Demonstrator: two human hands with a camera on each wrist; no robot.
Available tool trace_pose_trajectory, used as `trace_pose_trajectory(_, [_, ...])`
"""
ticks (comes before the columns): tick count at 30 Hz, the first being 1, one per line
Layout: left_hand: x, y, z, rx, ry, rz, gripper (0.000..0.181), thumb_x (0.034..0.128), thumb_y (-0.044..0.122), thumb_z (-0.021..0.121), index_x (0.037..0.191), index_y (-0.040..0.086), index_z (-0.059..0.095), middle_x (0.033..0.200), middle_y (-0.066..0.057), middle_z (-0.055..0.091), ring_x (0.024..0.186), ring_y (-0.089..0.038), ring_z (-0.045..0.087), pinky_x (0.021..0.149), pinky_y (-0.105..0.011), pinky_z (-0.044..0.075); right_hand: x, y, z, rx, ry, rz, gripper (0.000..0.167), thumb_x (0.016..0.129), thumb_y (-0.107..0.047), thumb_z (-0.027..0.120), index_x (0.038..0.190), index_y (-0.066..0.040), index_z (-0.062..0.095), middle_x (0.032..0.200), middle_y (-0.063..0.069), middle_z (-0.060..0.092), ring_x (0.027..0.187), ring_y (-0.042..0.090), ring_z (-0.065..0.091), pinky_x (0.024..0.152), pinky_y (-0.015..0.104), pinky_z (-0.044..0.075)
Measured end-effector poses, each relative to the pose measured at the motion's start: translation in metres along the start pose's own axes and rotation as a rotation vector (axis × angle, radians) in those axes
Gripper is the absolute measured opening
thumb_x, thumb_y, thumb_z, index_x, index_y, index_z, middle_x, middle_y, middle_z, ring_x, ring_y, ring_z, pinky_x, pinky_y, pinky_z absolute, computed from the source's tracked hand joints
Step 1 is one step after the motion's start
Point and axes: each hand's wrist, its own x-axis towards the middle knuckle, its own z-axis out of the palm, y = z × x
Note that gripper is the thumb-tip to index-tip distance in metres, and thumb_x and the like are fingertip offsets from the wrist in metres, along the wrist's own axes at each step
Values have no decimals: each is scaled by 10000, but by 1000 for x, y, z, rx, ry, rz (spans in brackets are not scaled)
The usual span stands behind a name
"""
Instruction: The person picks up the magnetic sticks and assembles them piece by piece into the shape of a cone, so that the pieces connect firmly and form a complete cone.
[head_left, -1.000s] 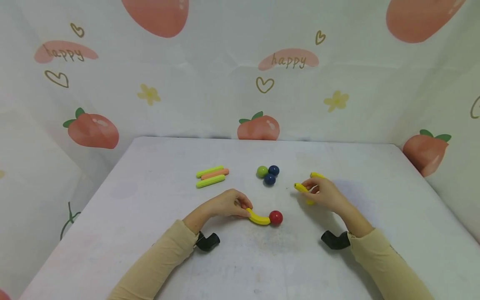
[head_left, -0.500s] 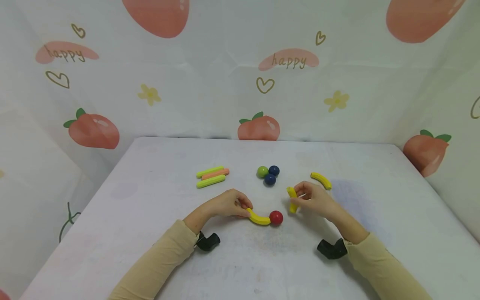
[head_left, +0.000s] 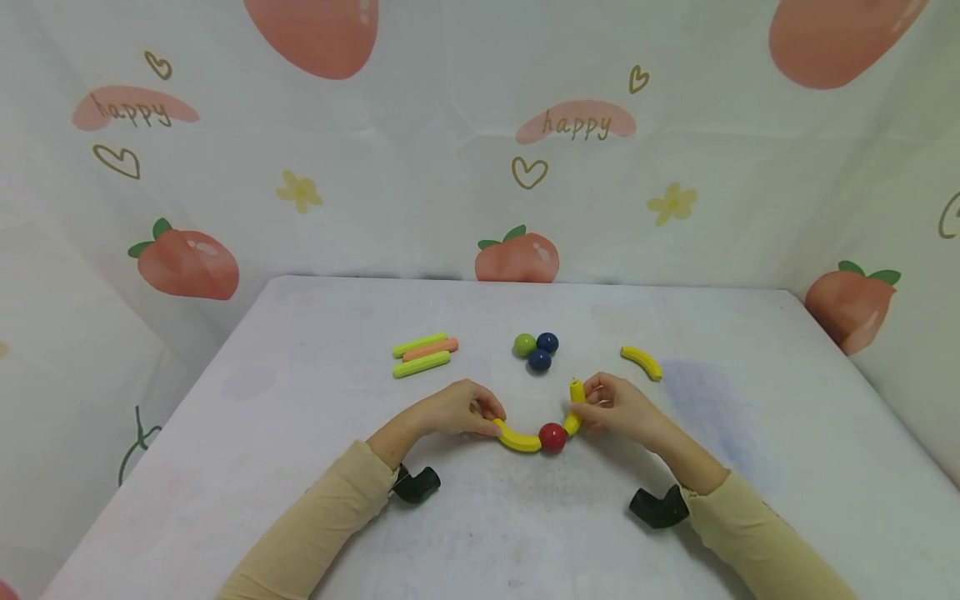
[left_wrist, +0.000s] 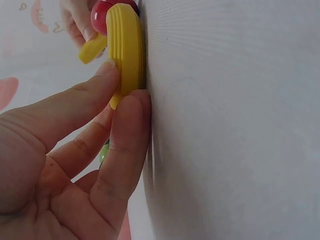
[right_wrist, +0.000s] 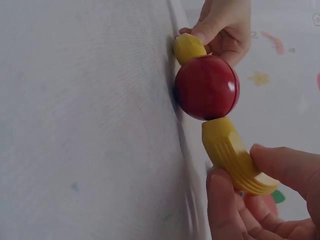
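In the head view my left hand (head_left: 450, 410) pinches the left end of a curved yellow stick (head_left: 519, 439) lying on the table. Its other end touches a shiny red ball (head_left: 552, 438). My right hand (head_left: 621, 410) pinches a second curved yellow stick (head_left: 577, 395) between thumb and fingers, tilted up from the ball's right side. From the right wrist view, the lower end of this ribbed stick (right_wrist: 227, 147) meets the red ball (right_wrist: 206, 87). The left wrist view shows thumb and fingertips on both sides of the first stick (left_wrist: 125, 47).
A third curved yellow stick (head_left: 641, 363) lies behind my right hand. Farther back are a green ball (head_left: 524, 344) with two dark blue balls (head_left: 539, 361), and at left two yellow-green straight sticks (head_left: 422, 364) with an orange stick (head_left: 442, 347) between them. A printed cloth hangs behind the white table (head_left: 300, 317).
My right hand has moved left and nearer with its curved stick, turning it until its end came to the red ball. My left hand has stayed still.
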Motion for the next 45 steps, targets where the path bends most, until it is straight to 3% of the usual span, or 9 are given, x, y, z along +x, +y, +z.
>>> trace_pose_trajectory(7, [0,0,1,1,-6,-20,153,811,129,715,949,71,684,763,22,558,612,-78,477,570,-162,399,1,-1,3,36,-20,37,355,894,-184,624,1081,57,443,845,92,608,693,128,644,648,271,565])
trace_pose_trajectory(18, [-3,4,3,33,-41,20,130,815,140,713,916,67,676,739,40,562,593,-49,467,557,-151,392,1,-2,4,23,-36,65,453,889,-203,632,1189,61,418,940,121,580,731,128,625,685,297,567])
trace_pose_trajectory(25, [-3,6,8,91,-41,71,131,795,154,734,881,66,689,713,46,559,608,-54,457,557,-151,374,1,0,6,-33,-65,47,588,866,-251,663,1292,49,392,1056,184,561,806,143,636,699,297,564])
trace_pose_trajectory(34, [-4,13,14,143,-78,99,125,791,185,741,840,84,687,689,69,550,617,-43,453,566,-137,357,-1,-5,9,-145,-113,58,783,821,-391,690,1381,32,342,1187,233,527,647,142,585,687,281,512])
trace_pose_trajectory(39, [-4,17,19,162,-94,108,116,791,181,741,824,87,681,688,66,544,628,-49,456,581,-141,358,-1,-6,11,-220,-120,-22,864,791,-425,712,1387,69,327,1189,240,517,694,138,566,676,265,482])
trace_pose_trajectory(45, [-3,21,24,189,-110,140,118,791,188,742,811,90,679,675,67,547,618,-38,452,580,-138,354,-5,-9,13,-298,-90,-117,842,768,-413,737,1344,84,375,1152,240,507,781,129,563,689,240,474])
